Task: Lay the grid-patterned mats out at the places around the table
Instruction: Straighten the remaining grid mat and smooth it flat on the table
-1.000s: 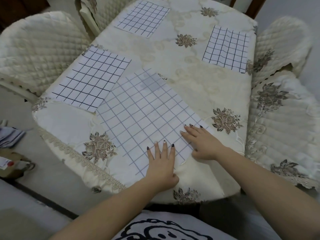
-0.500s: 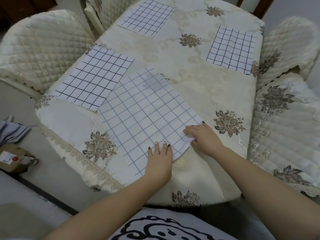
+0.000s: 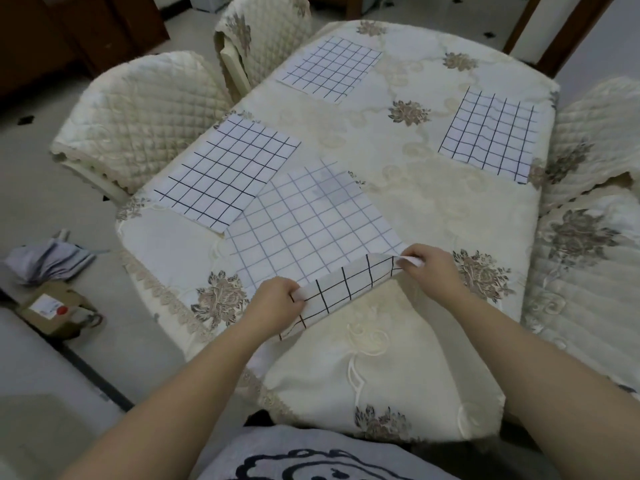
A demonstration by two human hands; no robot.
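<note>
A large white grid-patterned mat (image 3: 311,223) lies askew at the near end of the cream floral table (image 3: 398,188), pale side up. Its near edge is lifted and folded over, showing a bolder black grid underneath. My left hand (image 3: 277,301) grips the near left part of that edge. The near right corner is pinched by my right hand (image 3: 427,265). Three more grid mats lie flat: one at the left place (image 3: 227,174), partly overlapping the held mat, one at the far left (image 3: 330,69), one at the far right (image 3: 491,135).
Quilted cream chairs stand at the left (image 3: 138,116), far left (image 3: 263,26) and right (image 3: 595,133). More cream floral fabric (image 3: 588,278) lies at the right. On the floor at left sit a cardboard box (image 3: 52,306) and folded grey cloth (image 3: 48,261).
My hands went from pressing flat on the near mat to gripping its near edge and lifting it, folding it back. The camera view has pulled back and tilted up.
</note>
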